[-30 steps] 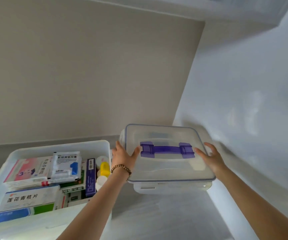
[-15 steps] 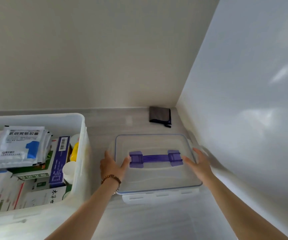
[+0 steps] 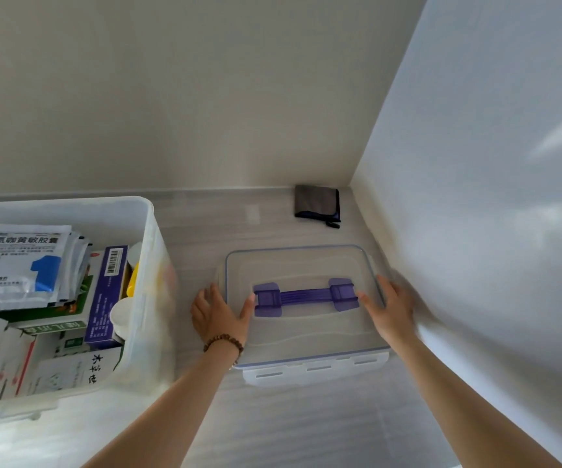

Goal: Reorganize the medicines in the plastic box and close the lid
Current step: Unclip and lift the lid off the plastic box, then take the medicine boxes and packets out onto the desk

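Observation:
A clear plastic lid [image 3: 301, 336] with a purple handle [image 3: 306, 294] lies flat on the grey counter, its latch flap toward me. My left hand [image 3: 219, 315] holds its left edge, thumb on top beside the handle; a bead bracelet is on that wrist. Gripping the right edge is my right hand [image 3: 391, 309], close to the side wall. The white plastic box [image 3: 149, 244] stands open to the left, full of medicines: a silver sachet pack [image 3: 19, 265] on top, a purple carton [image 3: 107, 292], white bottles and several other cartons.
A folded dark cloth [image 3: 316, 205] lies in the back corner of the counter, behind the lid. A glossy white wall [image 3: 475, 231] rises right beside my right hand. A strip of bare counter [image 3: 192, 238] separates the box from the lid.
Both hands have lowered the lid from mid-air down onto the counter right of the box. The view has tilted down, bringing the dark cloth into sight.

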